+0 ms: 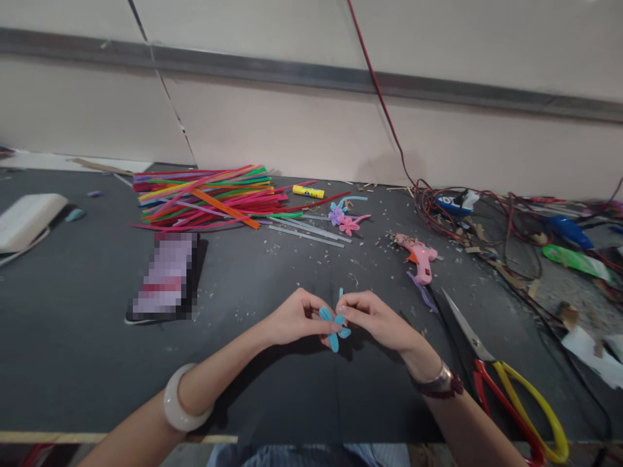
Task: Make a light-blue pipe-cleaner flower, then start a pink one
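Near the front of the dark table, a light-blue pipe-cleaner flower (333,341) with several looped petals is between my two hands. My left hand (298,319) pinches it, thumb laid across its middle. On the other side, my right hand (372,318) has its fingers closed on a petal, and a short blue end sticks up beside the fingertips. Beyond my hands lie a purple pipe-cleaner flower (335,215), a pink one (348,226) and a partly hidden blue one. A large bundle of coloured pipe cleaners (214,198) rests at the back left.
Right of my hands are a pink hot glue gun (419,258) and big scissors (487,360) with red and yellow handles. Tangled red cables (426,204) run along the back right. Clear glue sticks (306,235), a yellow tube (308,192) and a phone-like pixelated object (165,279) lie farther left.
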{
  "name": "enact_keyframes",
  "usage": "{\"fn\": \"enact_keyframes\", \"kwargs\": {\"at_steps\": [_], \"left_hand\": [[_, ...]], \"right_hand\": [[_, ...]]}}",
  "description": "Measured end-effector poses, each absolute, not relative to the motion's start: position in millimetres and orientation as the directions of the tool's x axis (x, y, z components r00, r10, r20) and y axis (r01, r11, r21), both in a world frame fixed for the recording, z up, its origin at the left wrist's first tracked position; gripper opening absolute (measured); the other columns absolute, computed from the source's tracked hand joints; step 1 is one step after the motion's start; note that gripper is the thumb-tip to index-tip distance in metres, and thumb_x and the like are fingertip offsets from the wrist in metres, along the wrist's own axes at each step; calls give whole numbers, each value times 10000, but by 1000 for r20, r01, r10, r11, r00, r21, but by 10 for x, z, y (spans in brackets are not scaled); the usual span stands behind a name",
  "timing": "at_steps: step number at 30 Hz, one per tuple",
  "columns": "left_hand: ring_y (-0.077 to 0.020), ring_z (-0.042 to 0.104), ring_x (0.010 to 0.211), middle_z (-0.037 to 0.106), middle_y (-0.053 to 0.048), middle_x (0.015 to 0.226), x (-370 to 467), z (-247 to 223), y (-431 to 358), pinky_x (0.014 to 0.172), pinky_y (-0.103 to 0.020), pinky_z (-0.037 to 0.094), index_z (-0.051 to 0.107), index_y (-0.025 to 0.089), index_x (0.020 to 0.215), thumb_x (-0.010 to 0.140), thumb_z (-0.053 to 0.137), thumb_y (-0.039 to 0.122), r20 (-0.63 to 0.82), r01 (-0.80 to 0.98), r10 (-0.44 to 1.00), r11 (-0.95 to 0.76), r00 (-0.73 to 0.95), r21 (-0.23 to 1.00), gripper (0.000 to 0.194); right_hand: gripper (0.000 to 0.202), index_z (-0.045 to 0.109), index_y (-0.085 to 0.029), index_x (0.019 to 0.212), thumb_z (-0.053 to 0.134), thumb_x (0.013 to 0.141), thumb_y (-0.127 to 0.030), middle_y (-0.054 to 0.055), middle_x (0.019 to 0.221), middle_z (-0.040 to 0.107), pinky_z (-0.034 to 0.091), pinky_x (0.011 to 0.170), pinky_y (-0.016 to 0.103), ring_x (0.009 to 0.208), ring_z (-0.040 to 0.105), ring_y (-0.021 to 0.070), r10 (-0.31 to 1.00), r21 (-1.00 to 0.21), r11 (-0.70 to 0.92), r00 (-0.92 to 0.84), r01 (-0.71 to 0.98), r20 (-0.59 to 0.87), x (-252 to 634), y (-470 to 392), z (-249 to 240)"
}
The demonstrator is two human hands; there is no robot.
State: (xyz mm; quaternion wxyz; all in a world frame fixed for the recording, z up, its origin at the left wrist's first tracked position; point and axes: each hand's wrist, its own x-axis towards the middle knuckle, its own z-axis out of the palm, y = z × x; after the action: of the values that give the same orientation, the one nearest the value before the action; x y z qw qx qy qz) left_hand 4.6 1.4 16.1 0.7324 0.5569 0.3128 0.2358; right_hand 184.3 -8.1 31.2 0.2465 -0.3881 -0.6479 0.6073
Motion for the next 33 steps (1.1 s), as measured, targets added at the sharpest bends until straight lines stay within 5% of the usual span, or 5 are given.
{"fn": "enact_keyframes", "kwargs": {"at_steps": [4, 10, 16, 24, 33], "left_hand": [[-112, 585, 512, 659, -55, 581, 41, 170, 32, 541, -216, 471, 668, 91, 709, 667, 645, 266, -205, 0, 696, 283, 688, 959, 181], [-104, 575, 513, 646, -46, 565, 51, 162, 50, 543, -211, 464, 649, 88, 665, 683, 631, 268, -201, -26, 728, 288, 656, 957, 183], [-104, 580, 518, 643, -38, 584, 60, 123, 47, 539, -210, 464, 630, 81, 720, 636, 676, 238, -236, 9, 704, 310, 670, 951, 184], [-124, 606, 643, 636, -28, 708, 40, 53, 154, 642, -263, 487, 526, 122, 922, 656, 670, 189, -164, -259, 847, 331, 506, 907, 310], [-113, 601, 642, 634, -20, 742, 42, 62, 155, 655, -261, 484, 583, 130, 877, 638, 682, 216, -220, -275, 879, 356, 422, 893, 273]], "right_hand": [[292, 475, -150, 616, 452, 817, -360, -47, 532, 383, 261, 457, 191, 474, 318, 61, 835, -981, -162, -514, 108, -195, 1785, -101, 270], [228, 537, -151, 696, 468, 810, -336, -17, 619, 481, 338, 539, 194, 576, 413, 83, 894, -960, 52, -440, 277, -79, 1798, -91, 362], [260, 536, -145, 631, 474, 801, -331, -39, 537, 421, 273, 473, 190, 503, 336, 67, 844, -909, 126, -525, 398, -113, 1844, -56, 379], [343, 565, -127, 642, 455, 800, -410, -26, 504, 443, 203, 413, 199, 431, 291, 54, 930, -973, -149, -310, 179, -200, 1819, -21, 211], [271, 587, -145, 698, 451, 810, -352, 15, 614, 557, 333, 496, 210, 553, 465, 101, 961, -933, 104, -276, 344, 6, 1859, -13, 310]]}}
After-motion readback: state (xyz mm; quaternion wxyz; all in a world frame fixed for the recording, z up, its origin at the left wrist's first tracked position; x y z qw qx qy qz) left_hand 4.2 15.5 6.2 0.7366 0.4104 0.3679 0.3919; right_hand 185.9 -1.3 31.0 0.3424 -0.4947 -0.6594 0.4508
